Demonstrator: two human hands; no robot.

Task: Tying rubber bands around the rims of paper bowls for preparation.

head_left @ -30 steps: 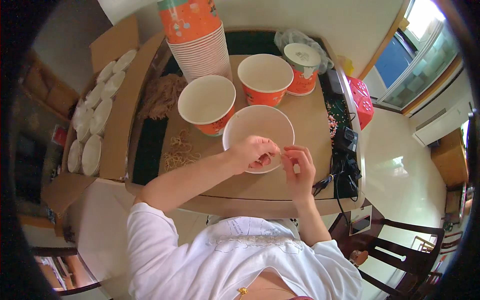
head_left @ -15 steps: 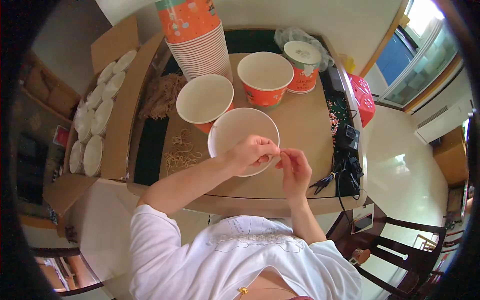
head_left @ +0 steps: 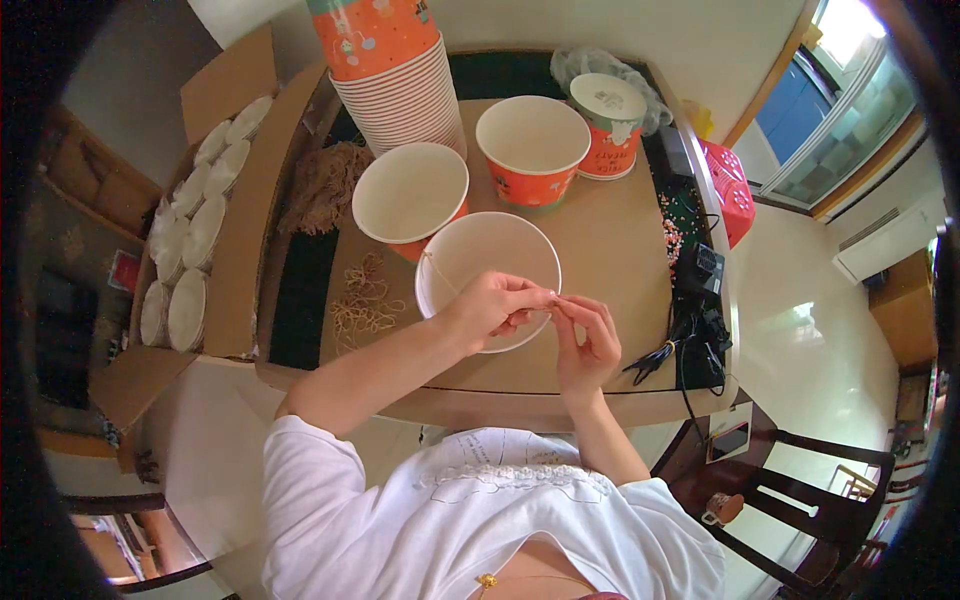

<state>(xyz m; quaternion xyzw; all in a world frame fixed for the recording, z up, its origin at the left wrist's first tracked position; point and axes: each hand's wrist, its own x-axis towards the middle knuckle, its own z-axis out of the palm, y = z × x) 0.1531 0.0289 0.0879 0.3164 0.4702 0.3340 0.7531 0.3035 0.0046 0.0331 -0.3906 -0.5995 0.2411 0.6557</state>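
Both hands meet over the near right part of the front paper bucket (head_left: 470,240), which is white inside. A thin tan string (head_left: 437,269) runs from this bucket's left rim toward my left hand (head_left: 505,308), whose fingers are pinched together on it. Against those fingertips, my right hand (head_left: 588,345) pinches thumb and forefinger; what lies between them is too small to make out. Left of the bucket lies a loose tangle of tan strings (head_left: 365,302). Two more open orange paper buckets, a left one (head_left: 410,190) and a right one (head_left: 533,140), stand just behind.
A tall stack of paper buckets (head_left: 400,100) rises at the back left, beside a brown fibre bundle (head_left: 325,185). A cardboard box (head_left: 262,230) holds white stacked cups. An orange container (head_left: 608,140) stands back right. Black cables (head_left: 690,345) lie along the right edge, near a red stool (head_left: 727,190).
The fingertips have shifted slightly left and up, still pinched together. A strand of string now shows at the front bucket's left rim. The view has shifted slightly; the buckets have stayed put.
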